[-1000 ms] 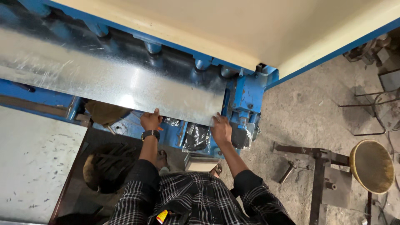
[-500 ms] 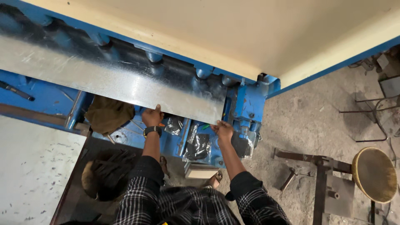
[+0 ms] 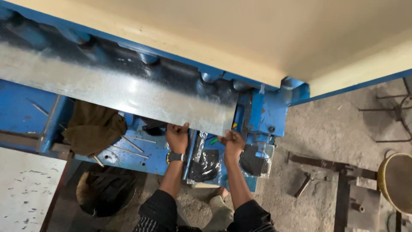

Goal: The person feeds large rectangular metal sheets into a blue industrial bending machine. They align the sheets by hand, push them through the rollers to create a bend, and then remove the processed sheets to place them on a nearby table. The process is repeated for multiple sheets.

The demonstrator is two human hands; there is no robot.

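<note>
Dusty grey concrete floor point(image 3: 326, 141) is seen to the right, where a round yellowish stool seat point(image 3: 397, 182) and dark steel bars are set. Most of the view is filled by a large blue-painted steel machine point(image 3: 270, 114) with a cream top panel. A long, flat, shiny galvanised metal sheet point(image 3: 128, 92) is laid slantwise across the machine's front, running from the upper left down to its right end beside the blue upright.

The sheet's lower edge is gripped near that right end by both hands. The left hand point(image 3: 177, 136) is curled up against the edge, fingers closed on it, a dark watch worn at the wrist. The right hand point(image 3: 233, 141) is closed on the edge just by the sheet's lower right corner. Dark checked sleeves are pushed up the forearms.

Below the sheet, a crumpled brown cloth point(image 3: 92, 129) is draped over the blue frame, thin metal rods point(image 3: 133, 146) are scattered beside it, and black plastic bags point(image 3: 206, 163) are hung between the arms. A dark round basket point(image 3: 105, 191) is placed on the floor at lower left.
</note>
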